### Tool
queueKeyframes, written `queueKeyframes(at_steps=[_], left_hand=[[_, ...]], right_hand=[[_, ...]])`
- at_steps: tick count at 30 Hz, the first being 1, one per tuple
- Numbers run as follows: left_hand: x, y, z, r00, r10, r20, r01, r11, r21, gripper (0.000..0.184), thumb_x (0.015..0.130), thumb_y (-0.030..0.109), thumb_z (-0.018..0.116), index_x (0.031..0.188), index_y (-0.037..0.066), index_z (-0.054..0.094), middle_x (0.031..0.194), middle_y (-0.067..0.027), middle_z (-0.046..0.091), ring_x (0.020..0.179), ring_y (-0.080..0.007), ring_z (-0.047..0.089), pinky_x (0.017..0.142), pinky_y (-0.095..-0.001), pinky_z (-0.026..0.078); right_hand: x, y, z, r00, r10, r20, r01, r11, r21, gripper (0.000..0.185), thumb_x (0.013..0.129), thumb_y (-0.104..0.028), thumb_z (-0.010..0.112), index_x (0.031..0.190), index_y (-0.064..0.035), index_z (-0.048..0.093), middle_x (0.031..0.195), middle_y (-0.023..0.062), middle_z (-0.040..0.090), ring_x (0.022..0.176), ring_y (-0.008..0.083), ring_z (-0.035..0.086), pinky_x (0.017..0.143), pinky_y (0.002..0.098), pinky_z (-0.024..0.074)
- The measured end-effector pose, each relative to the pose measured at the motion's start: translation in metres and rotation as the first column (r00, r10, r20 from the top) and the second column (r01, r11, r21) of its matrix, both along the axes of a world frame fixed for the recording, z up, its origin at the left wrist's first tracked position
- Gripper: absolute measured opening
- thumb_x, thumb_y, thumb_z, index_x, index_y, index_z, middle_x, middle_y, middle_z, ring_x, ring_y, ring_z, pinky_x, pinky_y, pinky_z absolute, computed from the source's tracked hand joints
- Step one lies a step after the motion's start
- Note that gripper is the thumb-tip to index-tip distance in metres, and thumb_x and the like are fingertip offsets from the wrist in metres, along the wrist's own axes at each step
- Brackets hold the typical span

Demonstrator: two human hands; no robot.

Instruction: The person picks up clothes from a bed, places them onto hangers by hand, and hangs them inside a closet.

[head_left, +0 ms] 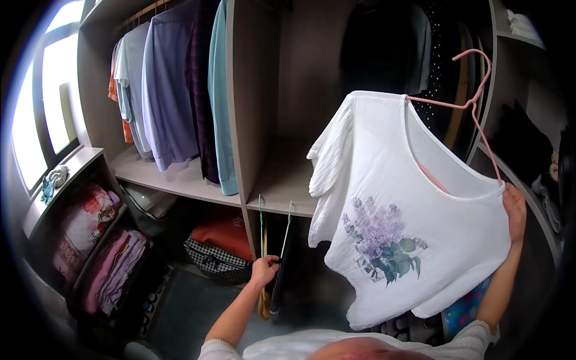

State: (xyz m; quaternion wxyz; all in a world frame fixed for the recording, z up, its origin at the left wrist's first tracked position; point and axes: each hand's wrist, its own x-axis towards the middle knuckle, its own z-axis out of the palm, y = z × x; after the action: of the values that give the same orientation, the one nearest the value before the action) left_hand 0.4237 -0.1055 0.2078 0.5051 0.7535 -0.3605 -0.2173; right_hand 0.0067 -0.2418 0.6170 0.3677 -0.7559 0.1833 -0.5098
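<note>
A white short-sleeved top with a printed bunch of purple flowers hangs tilted on a pink hanger. My right hand is closed on the top's shoulder, at the lower end of the hanger. Lower and to the left, my left hand is closed around several thin hangers, some pale green and one yellowish. They hang upright below the shelf edge, and the fingers partly hide them. The top is well apart from my left hand.
Shirts hang in the left wardrobe section, dark clothes in the right one. A grey divider stands between them. Below are a red and checked bag and folded clothes. A window is at far left.
</note>
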Motion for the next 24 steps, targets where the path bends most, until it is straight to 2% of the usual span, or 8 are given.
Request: queueKeyframes(at_steps=[4,5,7,11,13,17,19,24], left_hand=[[0.003,-0.01,0.026,0.989,0.075,0.124,-0.082,0.995,0.054,0.029,0.067,0.012,0.06,0.094,0.005,0.063,0.073,-0.0125,0.063,0.07,-0.0247,0.062,0.067,-0.0339,0.048],[0.007,-0.014,0.025,0.994,0.096,0.059,-0.098,0.995,0.03,0.028,0.067,0.012,0.06,0.094,0.006,0.064,0.071,-0.012,0.063,0.07,-0.025,0.062,0.067,-0.0339,0.048],[0.012,-0.02,0.043,0.978,0.136,0.158,-0.142,0.989,0.032,0.026,0.067,0.011,0.059,0.093,0.006,0.064,0.072,-0.0122,0.063,0.07,-0.0247,0.062,0.067,-0.0331,0.049],[0.027,-0.052,0.064,0.971,0.216,0.099,-0.199,0.967,-0.158,0.023,0.07,0.007,0.056,0.092,0.005,0.064,0.072,-0.0136,0.063,0.069,-0.0221,0.063,0.066,-0.0312,0.049],[0.028,-0.072,0.085,0.961,0.231,0.151,-0.187,0.948,-0.257,0.021,0.072,0.007,0.056,0.092,0.004,0.063,0.073,-0.0132,0.063,0.067,-0.0206,0.062,0.063,-0.0295,0.048],[0.008,-0.1,0.137,0.915,0.23,0.331,-0.04,0.869,-0.494,0.019,0.075,0.004,0.058,0.093,0.002,0.06,0.076,-0.0082,0.056,0.064,-0.0151,0.055,0.058,-0.0253,0.044],[-0.012,-0.114,0.162,0.937,0.186,0.297,-0.032,0.89,-0.456,0.02,0.075,0.005,0.059,0.094,0.001,0.06,0.08,-0.0075,0.054,0.066,-0.0137,0.053,0.059,-0.0234,0.043],[-0.045,-0.155,0.172,0.916,0.085,0.392,0.117,0.879,-0.463,0.031,0.074,0.01,0.065,0.103,0.002,0.057,0.096,-0.0087,0.056,0.092,-0.0182,0.053,0.079,-0.0274,0.042]], right_hand=[[0.002,-0.01,0.001,0.997,0.059,-0.044,-0.057,0.998,0.033,0.024,0.084,-0.023,0.054,0.079,0.0,0.055,0.071,0.0013,0.058,0.058,0.0033,0.049,0.055,0.0149,0.0359],[0.0,-0.015,0.001,0.992,0.104,-0.077,-0.1,0.994,0.051,0.024,0.084,-0.023,0.053,0.083,0.0011,0.055,0.074,0.0026,0.059,0.062,0.0046,0.05,0.058,0.0156,0.0373],[-0.003,-0.028,0.005,0.972,0.19,-0.141,-0.177,0.979,0.098,0.026,0.084,-0.021,0.052,0.091,0.0032,0.056,0.079,0.0052,0.061,0.068,0.0073,0.054,0.064,0.017,0.0402],[0.002,-0.053,-0.007,0.977,0.138,-0.159,-0.113,0.981,0.159,0.023,0.083,-0.021,0.054,0.082,0.0014,0.054,0.073,0.003,0.058,0.065,0.0053,0.05,0.06,0.0162,0.0365],[0.012,-0.069,-0.025,0.986,0.084,-0.142,-0.052,0.974,0.219,0.022,0.081,-0.022,0.057,0.074,-0.001,0.053,0.066,-0.0001,0.055,0.058,0.0021,0.046,0.054,0.0148,0.0325],[0.003,-0.094,-0.06,0.945,0.195,-0.262,-0.123,0.956,0.267,0.023,0.08,-0.021,0.057,0.073,-0.0004,0.051,0.065,-0.001,0.053,0.056,0.0014,0.043,0.052,0.0149,0.0307],[0.001,-0.105,-0.08,0.939,0.212,-0.273,-0.116,0.937,0.329,0.023,0.08,-0.021,0.057,0.072,-0.0001,0.05,0.064,-0.0013,0.053,0.055,0.0012,0.042,0.051,0.015,0.0302],[0.0,-0.121,-0.115,0.941,0.217,-0.26,-0.058,0.86,0.507,0.018,0.079,-0.016,0.054,0.071,-0.0006,0.05,0.063,-0.0017,0.052,0.054,0.0008,0.042,0.05,0.0156,0.0304]])
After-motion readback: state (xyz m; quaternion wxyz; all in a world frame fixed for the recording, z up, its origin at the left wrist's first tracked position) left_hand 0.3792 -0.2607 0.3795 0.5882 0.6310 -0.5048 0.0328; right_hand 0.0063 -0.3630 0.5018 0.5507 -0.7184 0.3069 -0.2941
